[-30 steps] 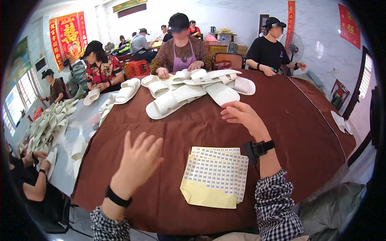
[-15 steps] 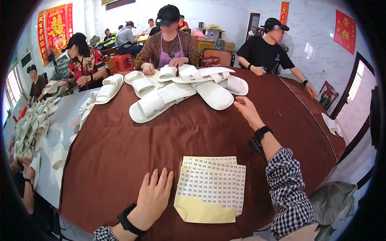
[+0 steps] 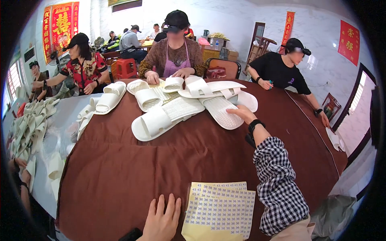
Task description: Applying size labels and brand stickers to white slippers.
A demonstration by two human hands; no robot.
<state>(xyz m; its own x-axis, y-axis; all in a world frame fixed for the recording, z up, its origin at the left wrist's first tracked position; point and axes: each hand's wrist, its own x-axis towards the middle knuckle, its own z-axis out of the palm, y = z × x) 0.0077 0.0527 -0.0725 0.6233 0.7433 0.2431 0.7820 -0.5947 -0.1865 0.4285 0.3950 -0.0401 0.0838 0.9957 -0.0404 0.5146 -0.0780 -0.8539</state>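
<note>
A pile of white slippers lies at the far side of the brown cloth-covered table. My right hand reaches out to the slipper whose sole points toward me, its fingers closed at the right edge of that sole. The fingers beneath are hidden. My left hand lies flat on the cloth, fingers stretched out, holding nothing. Close beside it on the right are sheets of small printed stickers, stacked unevenly on yellowish backing paper.
Opposite me, a person in a purple apron has both hands at the pile. Another in a black shirt leans over the right edge. On the left, a grey table bears a heap of slippers; co-workers are around it.
My right hand has gone from beside the slipper to its sole edge. My left hand stays flat by the sticker sheets. The view has shifted, so the table things sit lower.
</note>
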